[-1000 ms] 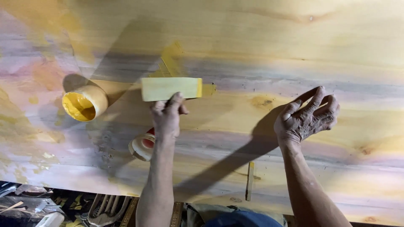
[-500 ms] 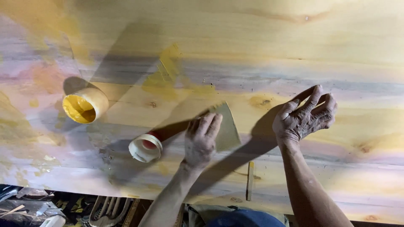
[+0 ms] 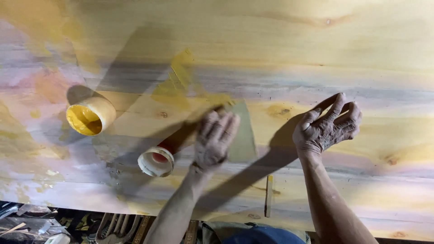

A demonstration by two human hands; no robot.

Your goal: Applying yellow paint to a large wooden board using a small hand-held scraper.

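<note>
Fingers of the left hand (image 3: 216, 141), blurred, press flat on a scraper (image 3: 242, 135) lying on the tabletop (image 3: 316, 49). Right hand (image 3: 326, 127) rests beside it, fingers spread, holding nothing. Left of the fingers lie a red-filled cup (image 3: 156, 161) and, farther, a yellow cup (image 3: 89, 116).
</note>
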